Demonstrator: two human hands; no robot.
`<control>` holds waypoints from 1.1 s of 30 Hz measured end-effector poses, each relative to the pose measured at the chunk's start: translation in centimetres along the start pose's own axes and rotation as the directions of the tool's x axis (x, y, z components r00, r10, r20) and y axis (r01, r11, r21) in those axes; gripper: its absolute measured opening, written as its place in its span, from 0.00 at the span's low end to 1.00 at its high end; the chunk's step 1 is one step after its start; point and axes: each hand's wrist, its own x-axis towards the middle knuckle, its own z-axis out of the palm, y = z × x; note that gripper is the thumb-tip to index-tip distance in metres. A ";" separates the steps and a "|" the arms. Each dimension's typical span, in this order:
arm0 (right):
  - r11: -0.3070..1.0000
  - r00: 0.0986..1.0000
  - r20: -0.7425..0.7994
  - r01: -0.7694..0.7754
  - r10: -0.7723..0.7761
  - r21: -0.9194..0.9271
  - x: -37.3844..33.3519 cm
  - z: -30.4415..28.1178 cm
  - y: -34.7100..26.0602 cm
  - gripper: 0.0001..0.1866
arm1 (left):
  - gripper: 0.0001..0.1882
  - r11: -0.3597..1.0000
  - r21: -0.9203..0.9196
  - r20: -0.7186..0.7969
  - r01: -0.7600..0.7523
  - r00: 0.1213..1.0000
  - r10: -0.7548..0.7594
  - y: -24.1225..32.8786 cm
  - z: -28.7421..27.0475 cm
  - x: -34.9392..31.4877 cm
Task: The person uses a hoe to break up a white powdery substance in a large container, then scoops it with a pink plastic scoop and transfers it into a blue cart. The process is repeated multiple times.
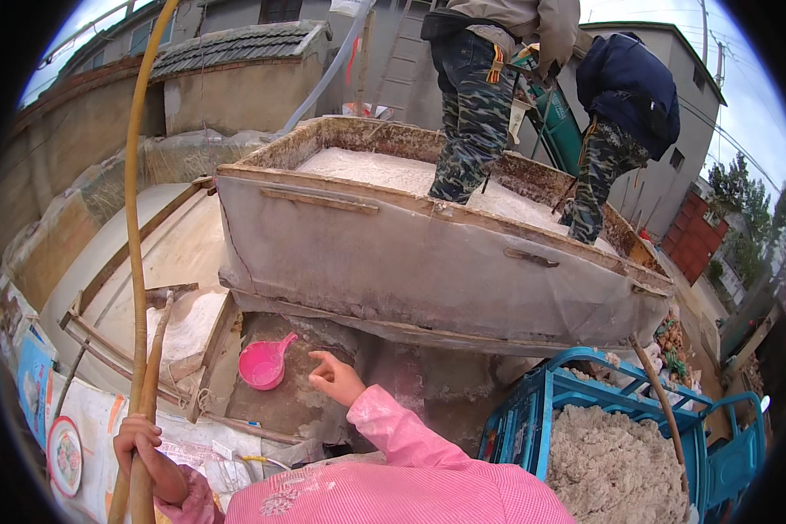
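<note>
My left hand (151, 456) is wrapped around a wooden pole (153, 367) at the lower left. A long, curved yellow pole or hose (134, 201) runs beside it through the same spot; whether my fingers also close on it is unclear. My right hand (337, 378) is held out in front, its index finger stretched and the others loosely bent, with nothing visible in it. Just left of that hand, a pink plastic dipper (262, 364) rests on the wet ground, apart from my fingers.
A large plastic-lined trough (410, 262) holds whitish pulp (371, 170). Two people in camouflage trousers (467, 113) stand in it by a green container (561, 131). At right, a blue crate (543, 410) holds greyish pulp (616, 463). A wood-framed pale surface (179, 253) lies left.
</note>
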 end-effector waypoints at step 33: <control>0.821 0.988 0.031 -0.107 0.149 -0.560 -7.4 1.9 5.4 0.25 | 0.05 0.995 0.097 0.041 0.036 0.998 -0.040 -1.0 -3.1 -1.0</control>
